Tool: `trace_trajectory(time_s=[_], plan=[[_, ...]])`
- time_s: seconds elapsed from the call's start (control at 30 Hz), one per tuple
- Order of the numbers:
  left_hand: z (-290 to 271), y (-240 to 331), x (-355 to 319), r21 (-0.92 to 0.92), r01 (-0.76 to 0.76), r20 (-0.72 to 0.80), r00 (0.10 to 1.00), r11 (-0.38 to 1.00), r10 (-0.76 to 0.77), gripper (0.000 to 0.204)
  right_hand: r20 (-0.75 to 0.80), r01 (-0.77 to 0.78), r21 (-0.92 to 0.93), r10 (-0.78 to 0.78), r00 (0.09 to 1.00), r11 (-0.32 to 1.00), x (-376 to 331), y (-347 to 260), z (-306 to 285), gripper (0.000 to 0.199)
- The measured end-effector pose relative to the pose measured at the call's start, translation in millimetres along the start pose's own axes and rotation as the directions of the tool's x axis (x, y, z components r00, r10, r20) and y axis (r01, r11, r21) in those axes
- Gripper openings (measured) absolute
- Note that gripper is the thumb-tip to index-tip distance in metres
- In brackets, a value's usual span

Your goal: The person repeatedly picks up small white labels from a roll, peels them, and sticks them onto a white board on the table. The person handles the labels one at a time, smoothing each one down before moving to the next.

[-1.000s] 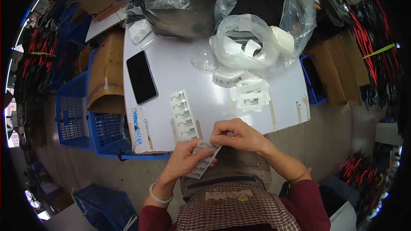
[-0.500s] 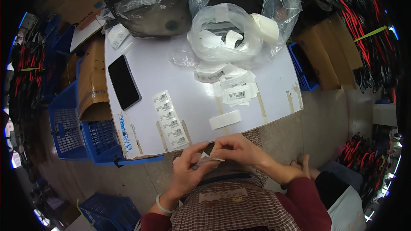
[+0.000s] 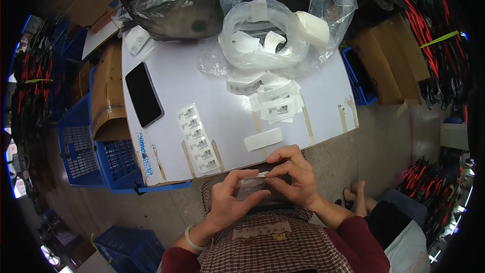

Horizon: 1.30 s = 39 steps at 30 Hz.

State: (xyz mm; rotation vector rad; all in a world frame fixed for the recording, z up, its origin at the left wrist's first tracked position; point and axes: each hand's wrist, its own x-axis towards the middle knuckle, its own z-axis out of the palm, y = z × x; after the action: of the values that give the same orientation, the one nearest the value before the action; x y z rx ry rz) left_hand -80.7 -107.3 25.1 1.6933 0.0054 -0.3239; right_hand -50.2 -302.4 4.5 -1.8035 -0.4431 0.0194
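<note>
In front of my apron, just off the table's near edge, a small white printed label is held between my hands. My left hand pinches it along the left side, thumb below and index finger above. My right hand has thumb and index finger closed at its upper right edge. Beyond them on the table lies a blank white strip. To its left is a strip of barcode labels. A loose pile of printed labels lies farther off.
A dark phone lies on the white table at the left. At the back stand a clear plastic bag containing white labels and a black bag. Blue crates and cardboard boxes flank the table. Another person's leg shows at right.
My right hand has shifted slightly right, its fingers more raised and spread. The label, folded up before, now lies flatter between my hands. The view has tilted slightly.
</note>
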Motion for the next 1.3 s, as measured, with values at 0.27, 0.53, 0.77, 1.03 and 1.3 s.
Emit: trace_trajectory(time_s=[0.27,0.53,0.77,1.03,1.3], plan=[[-38.2,-17.6,34.4,-0.111,0.403,0.112,0.914,0.909,-0.391,0.021,-0.024,-0.443,0.334,0.477,0.879,0.832,33.1,16.7,-45.2,0.008],[-18.3,-25.8,86.9,0.534,0.178,0.041,0.971,0.826,-0.236,0.029,0.101,-0.563,-0.023,0.563,0.820,0.826,51.6,29.7,-19.7,0.009],[-12.5,-28.8,86.0,0.597,0.168,-0.023,0.981,0.784,-0.192,0.028,0.102,-0.582,-0.079,0.587,0.803,0.810,57.2,35.9,-12.5,0.012],[-13.6,-26.7,87.6,0.591,0.162,-0.020,0.982,0.790,-0.187,0.029,0.085,-0.563,-0.112,0.572,0.816,0.819,60.4,32.3,-10.9,0.011],[-5.0,-25.7,92.3,0.704,0.051,0.017,0.996,0.708,-0.089,0.037,0.019,-0.378,-0.272,0.398,0.917,0.885,50.5,39.6,-2.2,0.011]])
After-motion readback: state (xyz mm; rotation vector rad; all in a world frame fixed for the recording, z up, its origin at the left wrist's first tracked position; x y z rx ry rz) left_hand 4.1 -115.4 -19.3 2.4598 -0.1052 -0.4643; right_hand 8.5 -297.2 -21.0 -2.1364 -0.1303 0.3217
